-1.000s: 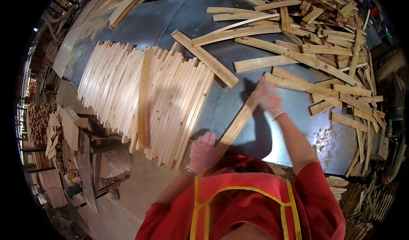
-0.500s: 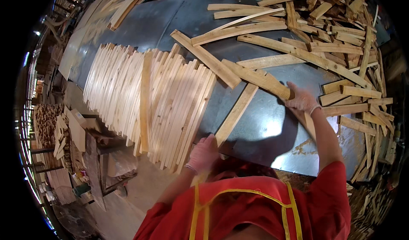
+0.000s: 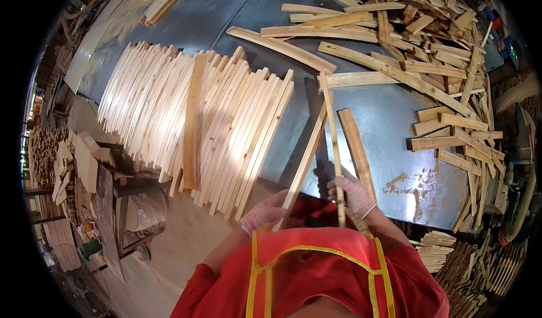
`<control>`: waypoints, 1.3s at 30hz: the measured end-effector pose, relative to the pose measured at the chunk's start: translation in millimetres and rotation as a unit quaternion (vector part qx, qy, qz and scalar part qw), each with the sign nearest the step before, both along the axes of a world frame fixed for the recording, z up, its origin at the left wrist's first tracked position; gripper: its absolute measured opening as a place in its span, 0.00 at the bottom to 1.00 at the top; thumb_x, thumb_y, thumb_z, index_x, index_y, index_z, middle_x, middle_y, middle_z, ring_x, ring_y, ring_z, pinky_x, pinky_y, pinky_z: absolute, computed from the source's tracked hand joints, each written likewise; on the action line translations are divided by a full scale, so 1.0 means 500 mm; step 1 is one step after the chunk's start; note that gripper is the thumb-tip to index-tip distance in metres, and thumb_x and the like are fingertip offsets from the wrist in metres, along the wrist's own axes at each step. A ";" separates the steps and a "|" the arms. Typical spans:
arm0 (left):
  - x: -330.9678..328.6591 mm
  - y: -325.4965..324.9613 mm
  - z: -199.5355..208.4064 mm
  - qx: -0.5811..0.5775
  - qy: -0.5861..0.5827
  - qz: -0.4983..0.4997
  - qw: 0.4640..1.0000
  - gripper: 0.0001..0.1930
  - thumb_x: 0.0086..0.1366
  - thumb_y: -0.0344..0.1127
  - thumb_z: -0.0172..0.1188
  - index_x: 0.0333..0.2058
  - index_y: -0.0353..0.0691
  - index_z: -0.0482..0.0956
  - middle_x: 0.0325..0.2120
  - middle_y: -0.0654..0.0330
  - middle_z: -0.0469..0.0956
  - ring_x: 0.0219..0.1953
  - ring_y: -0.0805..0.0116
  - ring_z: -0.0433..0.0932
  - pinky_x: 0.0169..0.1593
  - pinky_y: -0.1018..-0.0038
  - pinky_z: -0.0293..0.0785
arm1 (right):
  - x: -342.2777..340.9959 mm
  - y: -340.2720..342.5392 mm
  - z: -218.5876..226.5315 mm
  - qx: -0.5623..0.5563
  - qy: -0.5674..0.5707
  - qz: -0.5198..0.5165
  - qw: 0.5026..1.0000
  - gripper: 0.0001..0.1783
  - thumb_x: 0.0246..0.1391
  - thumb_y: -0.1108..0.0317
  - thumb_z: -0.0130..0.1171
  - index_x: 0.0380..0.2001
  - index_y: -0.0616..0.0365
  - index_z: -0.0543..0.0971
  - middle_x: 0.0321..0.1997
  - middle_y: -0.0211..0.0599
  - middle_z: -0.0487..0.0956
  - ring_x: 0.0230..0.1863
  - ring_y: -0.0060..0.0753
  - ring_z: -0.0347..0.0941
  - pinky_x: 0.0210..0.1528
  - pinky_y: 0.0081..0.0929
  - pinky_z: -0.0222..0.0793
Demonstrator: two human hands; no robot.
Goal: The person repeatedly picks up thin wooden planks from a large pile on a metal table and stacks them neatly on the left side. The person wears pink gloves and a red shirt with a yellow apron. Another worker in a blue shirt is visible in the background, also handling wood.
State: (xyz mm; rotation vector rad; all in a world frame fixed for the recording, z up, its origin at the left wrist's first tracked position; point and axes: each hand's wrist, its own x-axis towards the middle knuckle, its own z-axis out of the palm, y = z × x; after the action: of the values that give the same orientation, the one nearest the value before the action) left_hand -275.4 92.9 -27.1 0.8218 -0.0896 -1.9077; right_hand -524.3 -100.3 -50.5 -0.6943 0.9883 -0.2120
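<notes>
We're in a woodworking shop. Cut wooden slats (image 3: pixel 192 120) cover the metal table (image 3: pixel 389 120), offcuts (image 3: pixel 440 41) heaped at two o'clock.

Red sleeves; yellow-trimmed vest; gloved hands (image 3: pixel 351 195).

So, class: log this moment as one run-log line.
left hand: holds thin wood strip | right hand: holds narrow wood stick | both over metal table | sorted slats at left

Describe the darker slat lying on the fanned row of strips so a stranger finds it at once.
Start at the grey metal table and look to its left half, where pale wooden strips lie fanned side by side. One tan slat rests on top of them, wider and darker than the rest.
</notes>
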 end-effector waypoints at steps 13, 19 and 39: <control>0.027 -0.032 -0.002 -0.009 -0.874 -0.214 0.436 0.40 0.62 0.50 0.67 0.69 0.40 0.67 0.68 0.47 0.68 0.66 0.50 0.71 0.68 0.51 0.67 | 0.311 0.054 -0.015 -0.312 0.138 0.448 0.826 0.37 0.69 0.47 0.53 0.71 0.62 0.65 0.62 0.60 0.79 0.62 0.64 0.76 0.67 0.46 0.69; 0.008 -0.128 -0.008 0.010 -0.886 -0.238 0.397 0.44 0.58 0.47 0.66 0.71 0.37 0.63 0.70 0.50 0.64 0.73 0.50 0.61 0.74 0.48 0.55 | 0.197 -0.024 0.020 -0.494 0.193 0.285 0.798 0.38 0.58 0.49 0.60 0.66 0.61 0.69 0.67 0.56 0.73 0.69 0.60 0.67 0.71 0.48 0.62; -0.016 -0.061 -0.116 -0.013 -0.930 -0.201 0.309 0.43 0.53 0.47 0.70 0.68 0.49 0.65 0.67 0.54 0.65 0.73 0.44 0.59 0.71 0.38 0.55 | -0.268 -0.604 -0.065 -0.666 0.524 0.329 0.417 0.43 0.49 0.65 0.67 0.71 0.44 0.68 0.59 0.46 0.81 0.64 0.56 0.75 0.67 0.41 0.67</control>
State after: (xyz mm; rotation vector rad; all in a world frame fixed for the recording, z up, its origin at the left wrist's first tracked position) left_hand -283.3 62.2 -85.2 2.6513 -1.8010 -0.0921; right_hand -658.5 -402.2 -83.1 -2.9435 1.4925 0.2971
